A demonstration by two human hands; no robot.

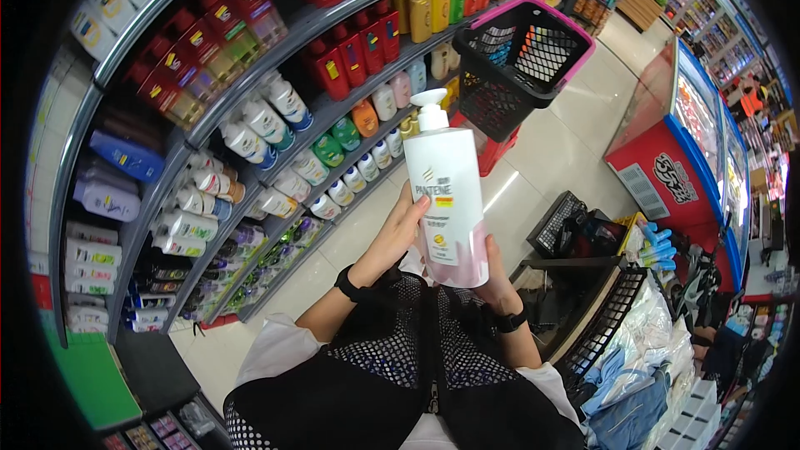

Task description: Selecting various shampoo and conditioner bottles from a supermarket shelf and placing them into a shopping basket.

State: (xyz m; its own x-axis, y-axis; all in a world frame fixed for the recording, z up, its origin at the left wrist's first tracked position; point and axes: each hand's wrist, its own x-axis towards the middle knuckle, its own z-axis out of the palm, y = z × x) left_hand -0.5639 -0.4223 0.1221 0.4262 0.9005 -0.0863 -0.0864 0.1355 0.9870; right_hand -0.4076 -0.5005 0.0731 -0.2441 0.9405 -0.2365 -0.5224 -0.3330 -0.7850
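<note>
A large white Pantene pump bottle with a pinkish lower part is held up before my chest, its printed front facing me. My left hand grips its left side, the thumb lying across the front near the label. Against the lower right side rests my right hand, with most of its fingers hidden behind the bottle. The white pump head points up, away from my body. Dark bands circle both my wrists.
Curved-looking shelves of shampoo and wash bottles run along the left. Ahead, a black basket with a pink rim sits above a red one. A red and blue chest freezer stands right, near bins with packaged clothing.
</note>
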